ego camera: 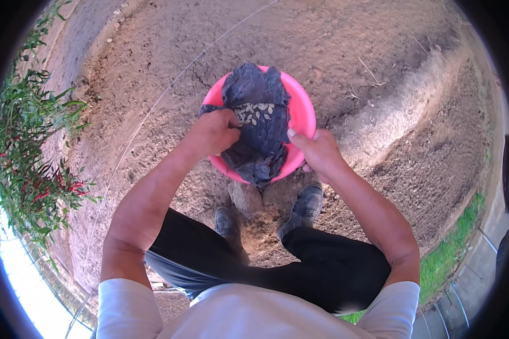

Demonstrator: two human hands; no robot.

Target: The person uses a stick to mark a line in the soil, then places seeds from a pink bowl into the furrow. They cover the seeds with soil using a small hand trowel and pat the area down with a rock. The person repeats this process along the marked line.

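A pink plastic basin (302,106) is held over bare soil in front of my feet. Dark, damp-looking cloth (261,137) lines it and hangs over the rim in places. On the cloth lies a scatter of pale, flat seeds (254,113), which look like pumpkin seeds. My left hand (216,132) is curled over the basin's left side, its fingers closed on the cloth's edge beside the seeds; the fingertips are partly hidden. With the thumb inside and the fingers underneath, my right hand (316,150) grips the basin's right rim.
Below the basin, a stone or clod (246,199) lies between my shoes (307,205). A thin string (169,87) crosses the soil (152,51) to the left. Pepper plants (38,169) with red fruits stand at the far left. Grass (454,250) borders paving at right.
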